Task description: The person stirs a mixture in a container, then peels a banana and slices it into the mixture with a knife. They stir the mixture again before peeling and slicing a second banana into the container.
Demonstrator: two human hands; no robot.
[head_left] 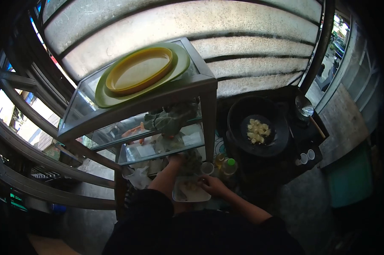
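My left hand [176, 160] reaches in at the base of a glass display case [209, 110]. Its fingers are hidden there, near dark green leafy-looking stuff [193, 159]. At the right edge of a white rectangular tub [200, 197], my right hand [211, 186] has its fingers bent together; what they hold, if anything, is too small to make out. Pale pieces lie inside the tub. Just beyond it are a clear cup [207, 168] and a bottle with a green cap [230, 165].
Yellowish pieces [258, 131] sit in a large dark wok [238, 142] at the right. A ladle [304, 108] and small white cups [307, 156] are beside it. Oval yellow and green plates [115, 98] top the case. A crumpled plastic bag [139, 177] lies left.
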